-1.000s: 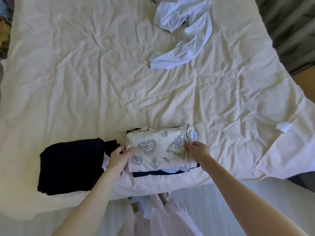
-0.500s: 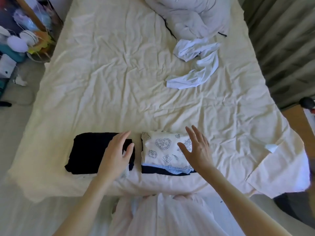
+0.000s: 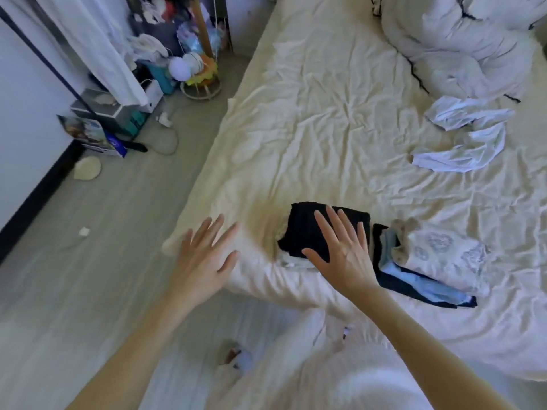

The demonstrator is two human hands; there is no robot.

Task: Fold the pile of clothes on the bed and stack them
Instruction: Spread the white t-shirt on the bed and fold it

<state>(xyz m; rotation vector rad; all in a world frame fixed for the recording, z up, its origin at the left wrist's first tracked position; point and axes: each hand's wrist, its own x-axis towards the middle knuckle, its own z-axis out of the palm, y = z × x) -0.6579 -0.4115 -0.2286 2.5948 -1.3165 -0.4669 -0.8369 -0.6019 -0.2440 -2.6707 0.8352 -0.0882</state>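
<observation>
Two folded piles are seen side by side near the bed's (image 3: 325, 119) front edge. The dark pile (image 3: 307, 229) is a soft, roughly rectangular block whose long axis runs across the bed, tilted slightly down to the right in the view. Just right of it, the printed stack (image 3: 438, 255) is laid with a cream top piece bearing grey heart motifs, over pale blue and navy layers whose edges are fanned out toward the front right; its long axis is slanted the same way. A loose white garment (image 3: 467, 140) is left crumpled farther back on the right, well apart from both piles, its twisted length running from the far side toward the front.

The right hand (image 3: 340, 250) is held flat over the dark pile, palm down, fingers straight and spread, pointing away from the person; whether it touches the cloth cannot be told. The left hand (image 3: 204, 255) is likewise spread and empty, over the bed's front left corner, fingers angled up and right.

The sheet is cream and heavily creased. A rumpled white duvet (image 3: 461, 39) is bunched at the far right.
</observation>
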